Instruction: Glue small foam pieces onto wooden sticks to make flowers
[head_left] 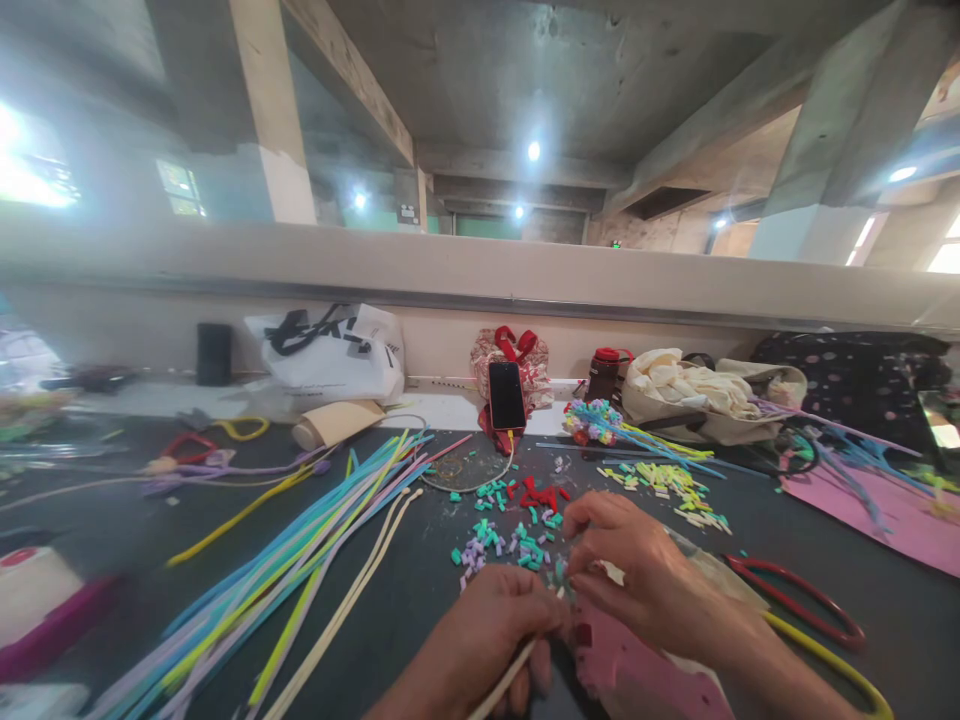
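Observation:
My left hand is closed round a cream cord, whose length runs down toward the bottom edge. Just right of it, my right hand has its fingers bent inward, the tips close to the left fingertips. What those fingers pinch, if anything, is too blurred to make out. Under the right forearm lies a pink piece with a clear wrap around it. Ahead of both hands are short cut bits: lilac pieces, green pieces and red pieces.
Long coloured strips lie to the left, beside two cream strips. Yellow bits and red-handled scissors are at the right. A phone leans at the back, near a white bag and a beaded bunch.

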